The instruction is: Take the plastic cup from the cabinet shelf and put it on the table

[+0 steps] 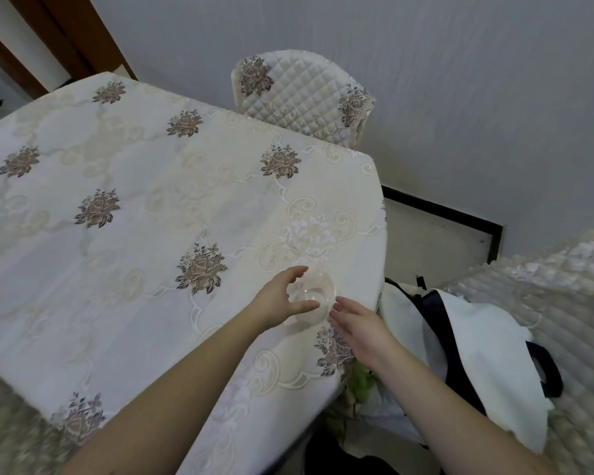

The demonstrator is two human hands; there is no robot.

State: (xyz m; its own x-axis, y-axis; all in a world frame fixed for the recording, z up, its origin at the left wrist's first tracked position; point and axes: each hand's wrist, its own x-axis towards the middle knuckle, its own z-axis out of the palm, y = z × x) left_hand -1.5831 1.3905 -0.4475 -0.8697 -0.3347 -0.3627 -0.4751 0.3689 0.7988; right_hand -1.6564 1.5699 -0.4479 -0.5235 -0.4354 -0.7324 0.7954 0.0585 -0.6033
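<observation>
Both hands, left (pixel 277 301) and right (pixel 356 329), spread open beside clear round plastic cup (pixel 312 296) on embroidered table (pixel 124 186)

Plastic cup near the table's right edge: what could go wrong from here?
1. The plastic cup stands close to the table edge; a nudge from the right hand could send it off.
2. The left hand is open around it; a fingertip catching on withdrawal may tip the light cup.
3. It is clear, so easily overlooked on the pale tablecloth.

Clear cup (pixel 312 296) on clothed table (pixel 117 214)
</observation>
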